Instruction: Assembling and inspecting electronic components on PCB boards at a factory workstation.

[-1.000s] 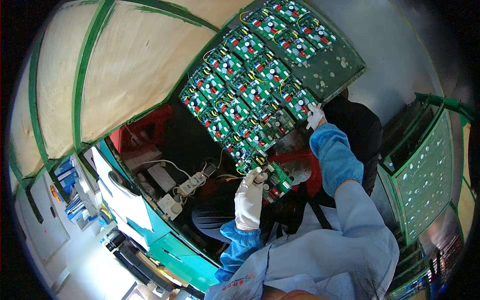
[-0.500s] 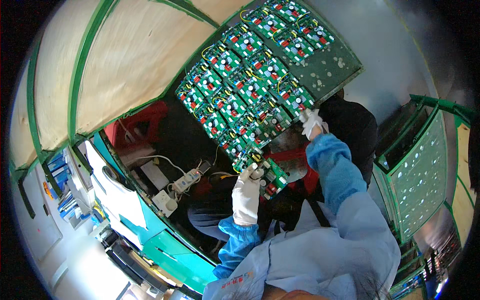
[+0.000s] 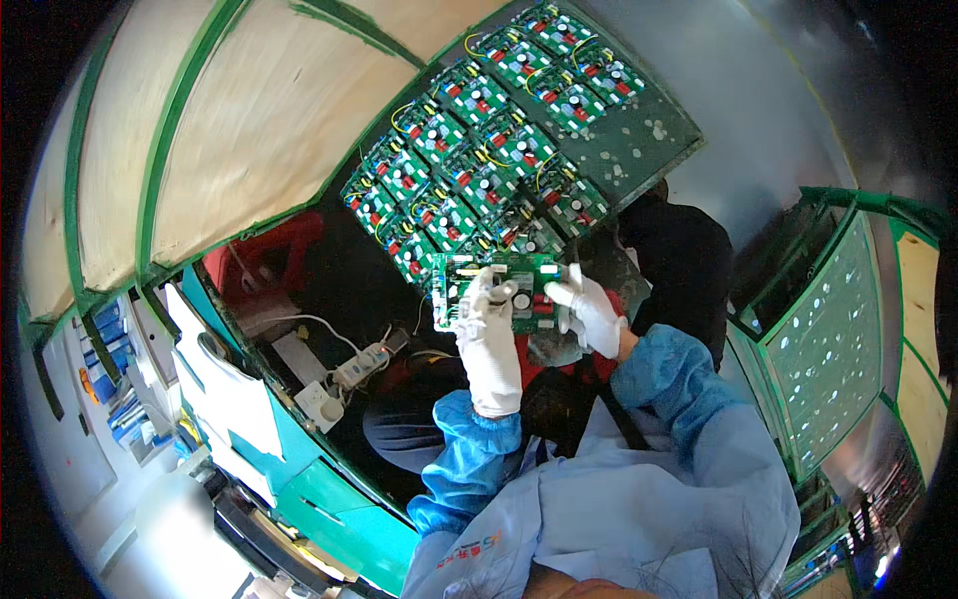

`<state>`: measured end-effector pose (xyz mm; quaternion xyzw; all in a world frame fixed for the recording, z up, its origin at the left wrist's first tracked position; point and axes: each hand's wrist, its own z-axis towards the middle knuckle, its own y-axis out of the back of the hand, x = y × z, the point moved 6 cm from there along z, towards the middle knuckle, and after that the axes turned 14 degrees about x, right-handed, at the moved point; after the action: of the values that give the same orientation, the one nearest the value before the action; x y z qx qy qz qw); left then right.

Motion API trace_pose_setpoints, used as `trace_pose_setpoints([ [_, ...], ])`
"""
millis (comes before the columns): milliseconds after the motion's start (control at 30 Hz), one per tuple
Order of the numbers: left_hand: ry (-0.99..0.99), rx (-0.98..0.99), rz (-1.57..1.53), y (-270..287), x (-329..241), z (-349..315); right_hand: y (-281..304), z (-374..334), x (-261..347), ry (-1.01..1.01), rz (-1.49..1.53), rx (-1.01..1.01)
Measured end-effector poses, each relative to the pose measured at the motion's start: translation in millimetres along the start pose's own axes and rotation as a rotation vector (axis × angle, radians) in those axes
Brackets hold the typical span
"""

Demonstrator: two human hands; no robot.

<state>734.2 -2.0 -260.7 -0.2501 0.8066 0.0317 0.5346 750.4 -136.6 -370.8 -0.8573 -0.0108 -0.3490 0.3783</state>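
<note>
A green circuit board [image 3: 527,283] with red, white and black parts is held level in front of me, between both white-gloved hands. My left hand [image 3: 488,344] is closed on it from the near side, its fingers lying over the middle of the board. At the right end, my right hand [image 3: 593,313] pinches the edge with thumb and fingers. Just beyond, rows of similar circuit boards [image 3: 482,180] with yellow wires lie on a dark green board [image 3: 639,150]. The nearest of them are partly hidden behind the held one.
Left of my legs, a white power strip [image 3: 361,366] with plugged cords lies beside a teal cabinet [image 3: 344,519]. A green-framed wooden panel [image 3: 269,110] rises at the upper left. To the right stands a green speckled panel [image 3: 828,344] in a frame.
My left hand has lifted the circuit board up and away from me, turning it level. My right hand has left the laid-out boards, come down and left, and taken hold of its right end.
</note>
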Motion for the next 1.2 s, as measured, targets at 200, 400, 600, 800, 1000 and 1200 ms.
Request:
trace_pose_setpoints([
  [200,-0.006,0.162,-0.079,-51.3,18.3,15.1,62.0,10.8,35.9,0.092,0.115,-0.381],
  [400,0.106,0.331,0.22,-57.4,39.3,13.3,309.5,87.6,-2.6,0.016,-0.331,-1.032],
  [600,0.306,0.177,0.159,-13.9,71.4,3.1,383.3,138.8,28.7,-0.553,-1.485,-0.917],
  [800,0.399,0.128,0.111,-11.0,86.8,11.8,402.4,156.9,45.7,-0.454,-1.046,-0.837],
  [1000,0.42,0.177,0.014,-17.2,84.1,23.2,399.8,173.6,10.5,0.18,0.309,-0.887],
  [1200,0.435,0.182,-0.026,2.0,86.6,20.9,385.0,149.2,-2.6,0.496,0.503,-1.11],
])
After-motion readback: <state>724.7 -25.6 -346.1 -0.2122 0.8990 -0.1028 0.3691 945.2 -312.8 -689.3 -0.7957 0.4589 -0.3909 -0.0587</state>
